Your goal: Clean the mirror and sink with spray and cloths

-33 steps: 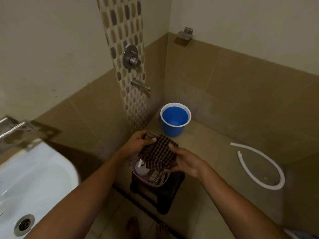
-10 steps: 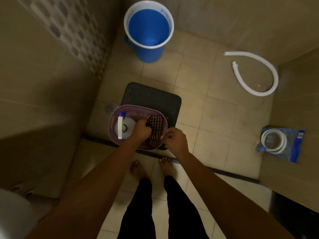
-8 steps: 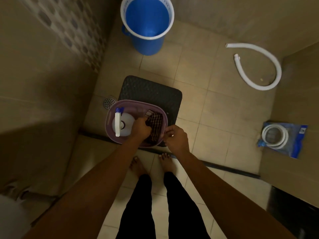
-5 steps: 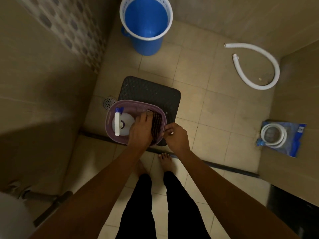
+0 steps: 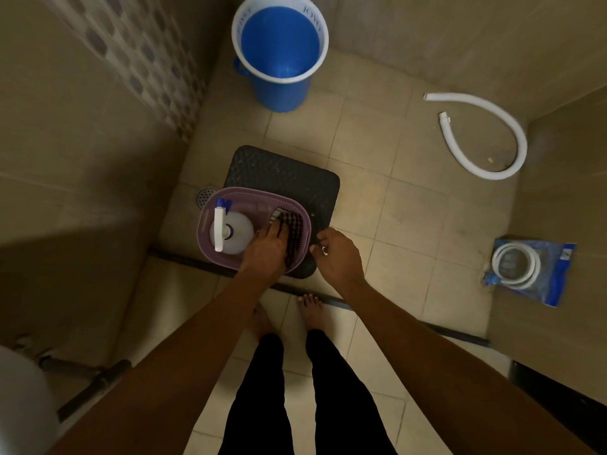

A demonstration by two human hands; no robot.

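Note:
A purple basket (image 5: 210, 221) sits on a black stool (image 5: 285, 174) on the bathroom floor. Inside it stands a clear spray bottle (image 5: 231, 233) with a white and blue trigger head, and a brown checked cloth (image 5: 294, 224) lies along the right side. My left hand (image 5: 266, 249) lies flat on the cloth inside the basket, fingers spread. My right hand (image 5: 338, 254) hovers just outside the basket's right rim, fingers loosely curled and holding nothing. The white sink (image 5: 19, 395) shows only as an edge at the bottom left. The mirror is out of view.
A blue bucket (image 5: 281, 47) stands against the far wall. A white hose (image 5: 486, 139) curls on the floor at right, and a packaged coiled hose (image 5: 525, 267) lies by the right wall. A floor drain (image 5: 204, 196) sits left of the stool. My bare feet stand behind a dark threshold strip (image 5: 377, 311).
The checked cloth went from both hands down into the basket. My left hand opened and now lies flat on it; my right hand let go and hovers beside the basket.

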